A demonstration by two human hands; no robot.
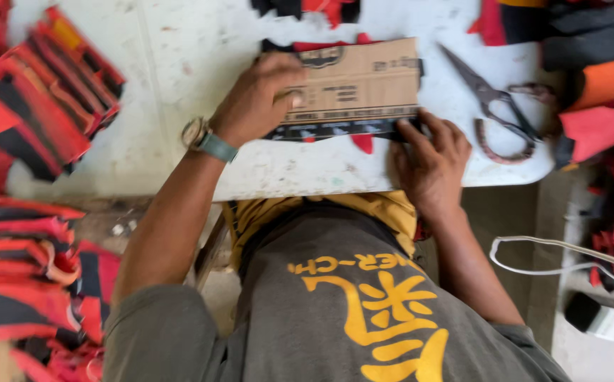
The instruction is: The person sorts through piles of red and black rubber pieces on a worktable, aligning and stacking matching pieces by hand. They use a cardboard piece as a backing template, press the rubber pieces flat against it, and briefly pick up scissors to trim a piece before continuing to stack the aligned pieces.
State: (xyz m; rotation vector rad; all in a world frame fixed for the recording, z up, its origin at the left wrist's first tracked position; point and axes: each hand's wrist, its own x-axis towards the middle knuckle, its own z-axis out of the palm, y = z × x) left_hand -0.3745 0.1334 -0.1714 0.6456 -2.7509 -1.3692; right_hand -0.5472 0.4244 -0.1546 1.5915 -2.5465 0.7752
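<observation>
Pressing down at upper centre of the head view, the left hand (261,99) is lying flat with fingers together on a rectangular brown cardboard piece (360,81), which is sitting on dark fabric (335,131) with red bits poking out beneath. The right hand (431,159) is resting fingers curled and close together along the cardboard's lower edge, touching the fabric. Metal scissors (494,102) are lying just right, on the scuffed white table (179,56). Stacked red-and-black fabric pieces (38,106) are filling the left side.
</observation>
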